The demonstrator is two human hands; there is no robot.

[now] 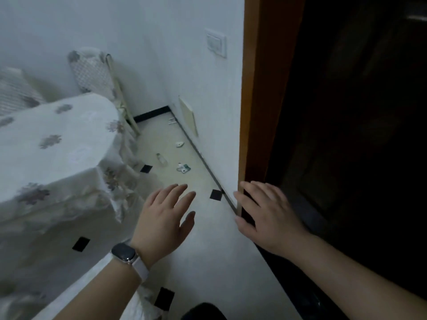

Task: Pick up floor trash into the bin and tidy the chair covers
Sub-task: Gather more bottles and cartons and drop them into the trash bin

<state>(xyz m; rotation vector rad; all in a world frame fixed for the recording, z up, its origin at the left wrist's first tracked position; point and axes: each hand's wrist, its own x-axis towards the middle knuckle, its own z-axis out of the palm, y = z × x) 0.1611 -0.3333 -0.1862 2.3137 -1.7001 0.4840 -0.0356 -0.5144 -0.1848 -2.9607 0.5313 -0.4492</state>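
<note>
— Where's the trash?
— Ahead of my left hand (pixel 161 224), well apart: a small clear bottle (pixel 162 159) and a green-and-white wrapper (pixel 183 167) on the pale floor (pixel 208 250). My left hand is spread flat, my right hand (pixel 265 218) too; both hold nothing.
— Room?
— A narrow strip between the draped table (pixel 57 146) and the wall (pixel 208 88).

The left hand (pixel 164 220), wearing a watch (pixel 123 251), and the right hand (pixel 265 215) are hovering palm-down over the floor (pixel 208 262), fingers straight, holding nothing. Ahead, trash is lying near the wall (pixel 208 112): a bottle (pixel 161 159), a green wrapper (pixel 183 167), a white scrap (pixel 179 143). A chair (pixel 120 93) wearing a patterned cover (pixel 92 75) is standing behind the clothed table (pixel 57 139).
</note>
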